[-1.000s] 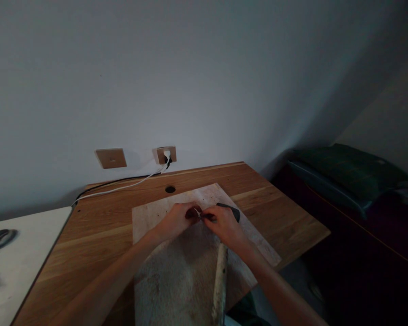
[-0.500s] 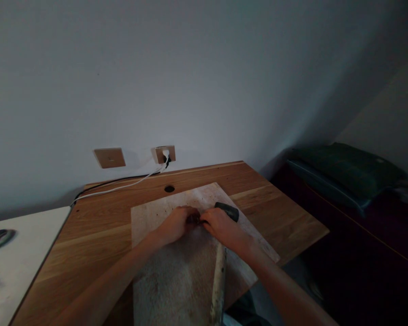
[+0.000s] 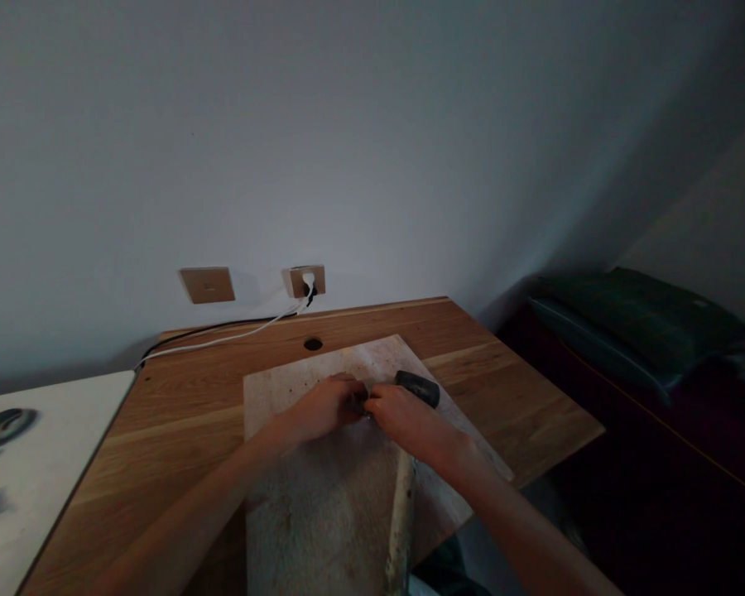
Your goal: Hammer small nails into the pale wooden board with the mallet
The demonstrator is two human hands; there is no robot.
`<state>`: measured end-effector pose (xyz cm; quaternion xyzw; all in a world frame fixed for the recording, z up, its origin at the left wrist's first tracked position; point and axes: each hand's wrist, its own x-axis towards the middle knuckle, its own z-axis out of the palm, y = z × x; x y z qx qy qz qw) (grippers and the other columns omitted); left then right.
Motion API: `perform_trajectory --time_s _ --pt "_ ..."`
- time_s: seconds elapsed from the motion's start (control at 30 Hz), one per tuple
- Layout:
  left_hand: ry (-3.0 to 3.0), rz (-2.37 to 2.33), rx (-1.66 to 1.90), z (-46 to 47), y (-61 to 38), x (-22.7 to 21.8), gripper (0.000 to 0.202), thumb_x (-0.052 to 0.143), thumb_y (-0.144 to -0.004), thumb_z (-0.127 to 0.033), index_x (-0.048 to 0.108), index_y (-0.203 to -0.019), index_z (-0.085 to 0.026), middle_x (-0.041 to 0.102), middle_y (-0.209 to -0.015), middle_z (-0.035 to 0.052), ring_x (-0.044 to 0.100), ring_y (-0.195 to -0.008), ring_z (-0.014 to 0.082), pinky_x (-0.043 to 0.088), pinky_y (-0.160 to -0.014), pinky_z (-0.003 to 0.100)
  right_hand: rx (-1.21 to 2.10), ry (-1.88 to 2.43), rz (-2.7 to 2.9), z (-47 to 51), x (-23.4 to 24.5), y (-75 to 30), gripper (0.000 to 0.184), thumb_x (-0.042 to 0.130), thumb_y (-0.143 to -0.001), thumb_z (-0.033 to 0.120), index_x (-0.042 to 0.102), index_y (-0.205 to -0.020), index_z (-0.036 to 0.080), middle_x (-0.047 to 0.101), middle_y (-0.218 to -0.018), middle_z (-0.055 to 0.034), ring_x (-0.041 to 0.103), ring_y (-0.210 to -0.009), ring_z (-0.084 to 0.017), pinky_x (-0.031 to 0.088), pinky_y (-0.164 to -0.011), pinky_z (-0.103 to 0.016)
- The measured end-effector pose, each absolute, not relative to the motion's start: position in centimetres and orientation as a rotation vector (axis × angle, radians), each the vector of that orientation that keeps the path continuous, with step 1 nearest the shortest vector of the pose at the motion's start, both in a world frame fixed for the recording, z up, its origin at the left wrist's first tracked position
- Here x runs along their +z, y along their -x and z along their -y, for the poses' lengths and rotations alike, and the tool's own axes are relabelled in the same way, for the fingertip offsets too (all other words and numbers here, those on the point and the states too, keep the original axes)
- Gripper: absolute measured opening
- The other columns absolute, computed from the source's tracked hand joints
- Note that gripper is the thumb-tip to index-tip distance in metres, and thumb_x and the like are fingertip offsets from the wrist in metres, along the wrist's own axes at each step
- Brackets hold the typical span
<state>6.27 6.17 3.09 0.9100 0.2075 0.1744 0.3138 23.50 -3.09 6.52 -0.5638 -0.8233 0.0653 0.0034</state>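
Note:
My left hand (image 3: 334, 404) and my right hand (image 3: 403, 415) meet over the upper part of a pale wooden board (image 3: 310, 505). Fingers of both hands are curled and pinched together around something tiny with a faint glint, too small and dark to name. Under my right forearm and wrist lies a hammer (image 3: 401, 521) with a dark head (image 3: 417, 387) and a worn wooden handle pointing towards me. Its head rests just beyond my right hand. Several small dark spots or holes mark the board past my left hand.
The board lies on a wooden table (image 3: 180, 430) against the wall. A wall socket (image 3: 307, 281) holds plugs, with cables (image 3: 223, 338) running left. A white surface (image 3: 43, 488) at left carries a dark round object (image 3: 5, 426). A dark green cushion (image 3: 646, 327) is at far right.
Both hands stay together at nearly the same spot on the board, with small finger shifts. The whole view has moved slightly. The hammer lies as before.

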Motion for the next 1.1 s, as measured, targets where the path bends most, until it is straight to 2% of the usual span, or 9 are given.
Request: perform_trajectory --time_s 0.17,0.33,0.57,0.73,0.9,1.1 --pt "-2.435 -0.575 0.401 -6.5 -5.8 3.6 0.015 0.066 -0.084 -0.020 0.072 -0.098 -0.020 0.074 -0.099 0.0046 0.068 -0.094 0.0199 0.051 -0.088 0.031 0.212 1.832 2.614 3.1 6.0 -23.6 0.033 0.046 -0.094 0.004 0.075 -0.103 0.015 0.070 -0.100 -0.0108 0.069 -0.089 -0.020 0.050 -0.080 -0.029" --pt "-2.448 -0.543 0.380 -6.4 -6.1 2.4 0.008 0.068 -0.084 -0.023 0.072 -0.089 -0.018 0.070 -0.091 0.0045 0.067 -0.084 0.0192 0.051 -0.080 0.029 0.237 1.811 2.591 3.0 5.9 -23.8 0.031 0.047 -0.095 0.006 0.076 -0.101 0.015 0.070 -0.098 -0.0103 0.069 -0.090 -0.020 0.050 -0.081 -0.029" --pt "-2.398 -0.603 0.417 -5.8 -6.6 2.2 0.003 0.069 -0.082 -0.019 0.069 -0.082 -0.016 0.067 -0.084 0.0025 0.064 -0.078 0.0184 0.048 -0.073 0.028 0.334 1.744 2.557 2.9 6.3 -24.0 0.028 0.051 -0.091 0.006 0.076 -0.100 0.014 0.071 -0.098 -0.0103 0.068 -0.093 -0.021 0.049 -0.084 -0.029" --pt "-2.424 -0.670 0.387 -5.6 -6.7 2.2 0.010 0.071 -0.080 -0.025 0.066 -0.078 -0.017 0.064 -0.079 0.0011 0.061 -0.072 0.0167 0.045 -0.066 0.027 0.355 1.669 2.543 2.8 6.4 -24.3 0.024 0.056 -0.089 0.006 0.076 -0.098 0.015 0.071 -0.096 -0.0089 0.068 -0.092 -0.021 0.049 -0.083 -0.029" --pt "-2.432 -0.642 0.380 -6.0 -6.6 2.1 0.008 0.070 -0.082 -0.024 0.069 -0.082 -0.017 0.068 -0.085 0.0034 0.064 -0.078 0.0188 0.047 -0.072 0.029 0.325 1.626 2.577 2.6 6.2 -24.3 0.024 0.054 -0.092 0.008 0.077 -0.095 0.015 0.071 -0.093 -0.0091 0.068 -0.088 -0.021 0.049 -0.079 -0.028" --pt "-2.442 -0.605 0.318 -6.6 -5.9 3.0 0.009 0.066 -0.085 -0.024 0.072 -0.088 -0.017 0.072 -0.087 0.0049 0.066 -0.082 0.0199 0.048 -0.076 0.029 0.311 1.692 2.607 2.7 6.1 -24.3 0.027 0.052 -0.093 0.006 0.077 -0.099 0.015 0.071 -0.095 -0.0093 0.068 -0.087 -0.019 0.048 -0.081 -0.027"
